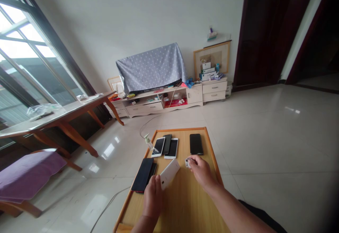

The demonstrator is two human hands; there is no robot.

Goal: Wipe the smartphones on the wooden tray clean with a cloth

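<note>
Head view: clamping left hand (153,195) on white phone (171,171), near end; pinching right hand (202,171) fingers together on small white wad (187,162); pressing phone flat against table (185,204), likely steadying best.

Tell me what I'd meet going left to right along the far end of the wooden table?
Small bottle → white phone → second white phone → black phone lying alone.

Reaches forward over the counter (185,208). Rests left hand (153,195) near the left edge, back up, fingers curled down. Holds right hand (201,171) farther ahead, nearer the right edge, fingertips pinched together, bare right forearm (235,210) angled in from the near right corner.
</note>
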